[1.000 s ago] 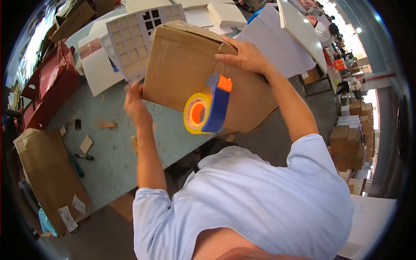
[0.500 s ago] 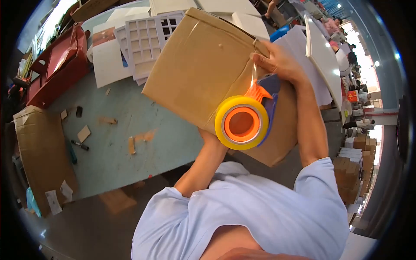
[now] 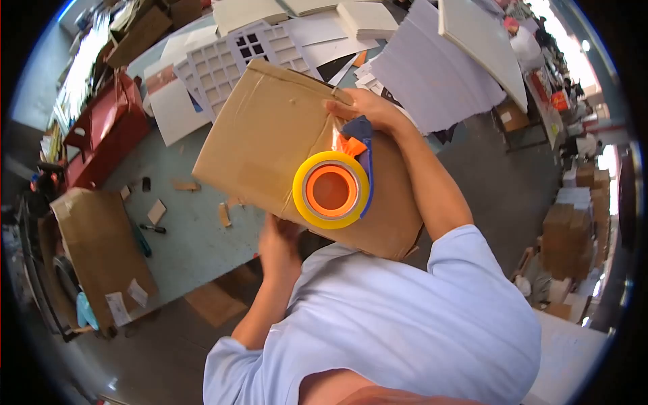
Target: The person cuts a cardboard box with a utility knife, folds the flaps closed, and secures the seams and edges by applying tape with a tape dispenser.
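Behind the cardboard box (image 3: 270, 148), the left hand (image 3: 280, 246) is partly hidden.

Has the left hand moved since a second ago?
Yes. The left hand has dropped from the cardboard box's far-left edge over the green table to beneath the box's near edge, by the person's chest.

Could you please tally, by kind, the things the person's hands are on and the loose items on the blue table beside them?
Cardboard box under left hand: 1
Tape dispenser in right hand: 1
Black marker: 1
White grid tray: 1
Red case: 1
Total: 5
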`<state>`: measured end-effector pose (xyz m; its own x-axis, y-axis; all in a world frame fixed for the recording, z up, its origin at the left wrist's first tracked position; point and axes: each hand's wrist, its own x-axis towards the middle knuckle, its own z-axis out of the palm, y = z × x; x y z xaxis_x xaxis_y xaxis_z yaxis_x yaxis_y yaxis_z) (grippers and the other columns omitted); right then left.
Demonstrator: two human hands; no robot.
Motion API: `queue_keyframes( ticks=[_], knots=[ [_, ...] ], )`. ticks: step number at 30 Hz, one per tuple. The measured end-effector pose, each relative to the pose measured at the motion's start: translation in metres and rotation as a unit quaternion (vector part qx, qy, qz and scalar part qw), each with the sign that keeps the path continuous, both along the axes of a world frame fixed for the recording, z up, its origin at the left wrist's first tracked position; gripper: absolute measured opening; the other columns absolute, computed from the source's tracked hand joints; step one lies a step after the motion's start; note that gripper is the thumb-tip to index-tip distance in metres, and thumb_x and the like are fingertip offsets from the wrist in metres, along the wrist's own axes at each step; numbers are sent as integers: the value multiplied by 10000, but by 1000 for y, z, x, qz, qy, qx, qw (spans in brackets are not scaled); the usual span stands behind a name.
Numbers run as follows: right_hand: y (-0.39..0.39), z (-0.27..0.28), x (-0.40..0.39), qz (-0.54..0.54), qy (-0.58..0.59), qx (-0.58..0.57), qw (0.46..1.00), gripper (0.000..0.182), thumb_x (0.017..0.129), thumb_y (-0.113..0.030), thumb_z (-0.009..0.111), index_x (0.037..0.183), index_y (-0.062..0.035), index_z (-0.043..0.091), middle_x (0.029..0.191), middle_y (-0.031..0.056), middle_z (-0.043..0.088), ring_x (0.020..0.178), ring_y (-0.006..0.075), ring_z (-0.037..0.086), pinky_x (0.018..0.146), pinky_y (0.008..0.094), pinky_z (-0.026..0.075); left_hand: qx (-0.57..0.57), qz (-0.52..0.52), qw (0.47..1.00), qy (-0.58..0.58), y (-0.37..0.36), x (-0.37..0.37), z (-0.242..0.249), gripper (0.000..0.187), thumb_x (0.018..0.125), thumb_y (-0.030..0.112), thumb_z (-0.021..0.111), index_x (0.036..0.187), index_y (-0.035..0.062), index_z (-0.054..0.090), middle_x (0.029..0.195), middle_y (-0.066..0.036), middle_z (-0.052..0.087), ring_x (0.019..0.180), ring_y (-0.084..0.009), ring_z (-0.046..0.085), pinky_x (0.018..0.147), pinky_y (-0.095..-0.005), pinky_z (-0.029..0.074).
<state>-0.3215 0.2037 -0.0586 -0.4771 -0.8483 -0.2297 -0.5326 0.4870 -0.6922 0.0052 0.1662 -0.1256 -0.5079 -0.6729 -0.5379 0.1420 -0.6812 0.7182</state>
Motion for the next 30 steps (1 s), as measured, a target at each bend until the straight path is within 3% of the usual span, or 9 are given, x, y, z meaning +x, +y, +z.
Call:
queue_keyframes(
  ticks=[1,3,5,10,14,16,17,23,30],
  knots=[
    [1,4,0,-6,7,23,1000,954,801,-869,563,1087,36,661,965,158,706,918,242,665,825,376,517,-140,-6,990,-23,-6,11,15,543,1079,407,496,1468,33,430,1372,-83,576,1300,-215,519,1132,-396,353],
    [0,-18,-12,-24,32,0,999,981,775,-897,556,1061,34,673,920,168,709,891,247,676,795,375,525,-524,56,847,-63,-12,7,81,566,1042,421,578,1426,19,471,1310,-113,609,1236,-231,555,1074,-403,409],
    [-5,-29,-23,-18,-42,15,999,997,757,-907,562,1054,35,691,917,179,717,914,264,691,817,382,526,-723,-200,661,0,-14,-20,130,703,964,479,644,1478,36,462,1277,-152,604,1199,-296,565,1084,-427,369],
    [-5,-22,-23,-8,-20,35,999,1024,758,-940,501,1089,7,710,1033,191,728,1024,284,686,906,381,510,-786,-387,441,-193,6,-99,126,660,830,397,772,1399,133,565,1037,-170,633,962,-327,633,902,-448,482],
    [-7,-53,-38,-55,-87,1,995,994,904,-871,283,1269,-39,685,1242,216,684,1227,304,619,1036,374,456,-716,-444,509,-175,-14,-105,137,521,897,229,716,1390,126,584,1035,-243,661,864,-305,690,830,-397,516],
    [-8,-54,-40,-82,-57,-16,995,973,913,-862,276,1256,-52,694,1218,233,688,1204,340,629,1023,395,467,-657,-387,628,-152,-37,-102,151,416,951,229,650,1344,106,590,881,-208,693,800,-278,693,814,-374,523],
    [-8,-57,-39,-100,-23,-29,994,954,923,-852,269,1242,-65,702,1194,251,691,1181,376,639,1011,416,477,-478,-390,777,-130,-50,-100,165,307,999,201,618,1270,56,622,931,-137,697,846,-172,654,851,-291,508],
    [-11,-57,-52,-74,-106,43,991,865,967,-786,332,1340,-79,662,1294,201,674,1230,284,615,1052,352,449,-466,-396,773,-165,-70,-66,235,264,1007,154,622,1238,27,618,992,-51,646,883,-90,574,806,-237,472],
    [-11,-37,-30,-113,-116,-7,987,844,982,-738,418,1289,6,673,1196,176,706,1138,235,636,1003,327,468,-444,-360,806,-153,-58,15,218,267,976,77,653,1227,-8,618,986,-68,658,831,-100,592,754,-245,486]
  ],
)
